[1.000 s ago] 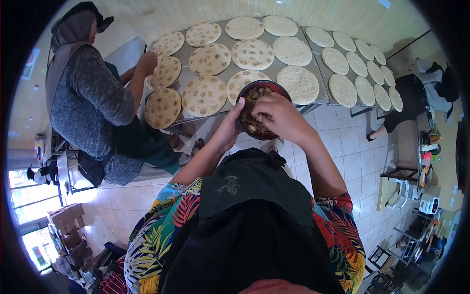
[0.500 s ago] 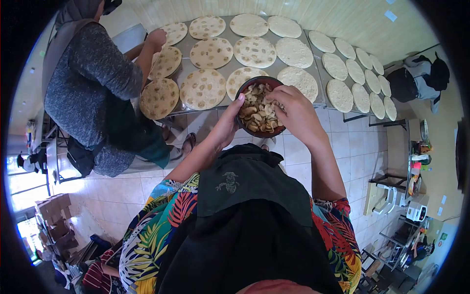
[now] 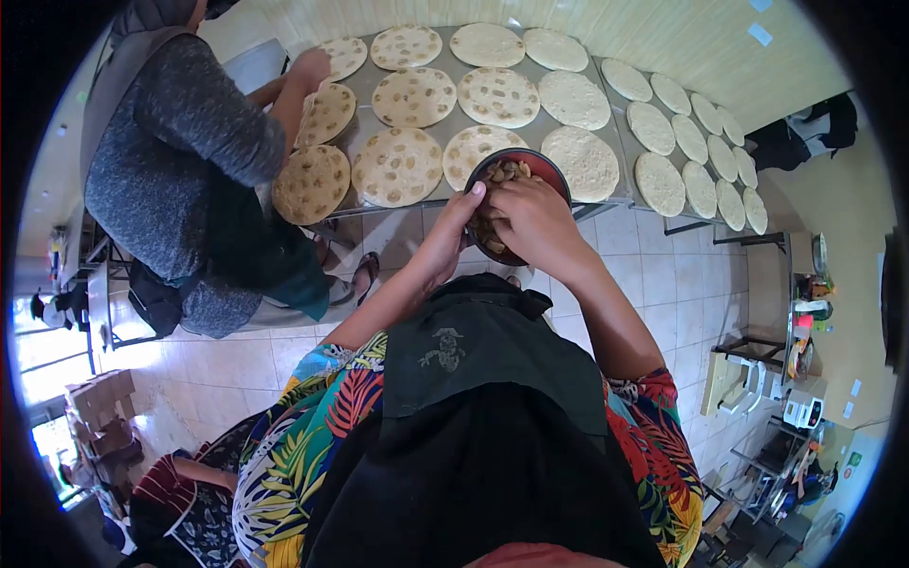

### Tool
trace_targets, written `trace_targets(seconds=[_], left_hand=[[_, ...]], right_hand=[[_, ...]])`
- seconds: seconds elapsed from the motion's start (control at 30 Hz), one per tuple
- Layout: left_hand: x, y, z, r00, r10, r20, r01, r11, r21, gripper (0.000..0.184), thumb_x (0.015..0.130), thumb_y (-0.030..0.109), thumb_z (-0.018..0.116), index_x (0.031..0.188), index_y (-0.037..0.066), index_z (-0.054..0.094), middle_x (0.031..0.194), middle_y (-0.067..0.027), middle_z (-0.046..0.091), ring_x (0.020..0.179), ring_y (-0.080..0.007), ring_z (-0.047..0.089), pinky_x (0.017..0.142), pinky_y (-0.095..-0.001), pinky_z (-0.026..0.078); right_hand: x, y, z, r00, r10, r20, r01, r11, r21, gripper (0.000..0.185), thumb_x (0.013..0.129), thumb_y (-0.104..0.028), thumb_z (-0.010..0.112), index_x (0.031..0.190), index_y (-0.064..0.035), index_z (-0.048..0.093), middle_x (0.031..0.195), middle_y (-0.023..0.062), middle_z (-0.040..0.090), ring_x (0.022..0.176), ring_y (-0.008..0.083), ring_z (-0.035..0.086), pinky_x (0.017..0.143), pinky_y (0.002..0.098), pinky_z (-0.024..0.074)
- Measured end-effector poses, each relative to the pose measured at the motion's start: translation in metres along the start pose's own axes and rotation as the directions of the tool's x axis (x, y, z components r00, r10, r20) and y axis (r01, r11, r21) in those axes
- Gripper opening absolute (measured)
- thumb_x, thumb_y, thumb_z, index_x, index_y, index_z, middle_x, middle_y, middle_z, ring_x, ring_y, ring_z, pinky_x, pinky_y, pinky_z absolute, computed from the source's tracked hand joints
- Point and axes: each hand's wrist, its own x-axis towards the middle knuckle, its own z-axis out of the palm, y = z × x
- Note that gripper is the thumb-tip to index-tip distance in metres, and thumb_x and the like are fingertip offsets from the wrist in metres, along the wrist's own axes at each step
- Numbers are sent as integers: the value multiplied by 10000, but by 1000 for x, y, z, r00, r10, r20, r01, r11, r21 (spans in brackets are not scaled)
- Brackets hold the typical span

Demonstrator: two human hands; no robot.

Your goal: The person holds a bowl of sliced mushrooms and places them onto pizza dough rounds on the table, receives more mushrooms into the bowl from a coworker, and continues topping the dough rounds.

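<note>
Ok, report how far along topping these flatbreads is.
The round brown-dotted flatbreads at the left look mostly done. The left hand holds a dark round bowl with a red inside; the right hand dips into its brown slices. The plain pale flatbreads at the right apparently remain.

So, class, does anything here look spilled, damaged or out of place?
Nothing stands out. The dough rounds lie flat and look whole where visible on the tables, and no spilled pieces show on the floor. The left hand grips the bowl, and the right hand, reaching inside, hides some of its contents.
</note>
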Motion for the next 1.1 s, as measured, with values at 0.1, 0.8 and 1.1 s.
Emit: trace_targets(seconds=[0.1, 0.8, 1.1], left_hand=[[1, 2, -2, 999, 11, 35, -10, 1000, -21, 643, 857, 585, 456, 1241, 70, 435, 1210, -77, 501, 1142, -163, 464, 924, -367, 376], [32, -10, -13, 999, -12, -43, 8, 994, -109, 643, 859, 564, 478, 1212, 30, 415, 1202, -92, 493, 1123, -172, 465, 954, -395, 346], [71, -2, -13, 977, -12, -213, -38, 972, -230, 662, 863, 518, 505, 1302, 49, 345, 1287, -109, 429, 1182, -211, 428, 966, -398, 352]], right_hand=[[3, 6, -8, 994, 111, 23, -113, 957, 269, 156, 726, -124, 627, 839, -16, 616, 867, 104, 594, 848, 285, 571, 760, 380, 453], [9, 62, 6, 885, 406, 229, -373, 324, 869, 243, 819, -38, 620, 1057, 13, 619, 809, 57, 631, 657, 99, 586, 665, 229, 502], [76, 138, 2, 839, 261, 478, -472, -89, 877, 229, 850, -1, 561, 1068, 61, 591, 889, 141, 647, 705, 156, 610, 645, 264, 508]])
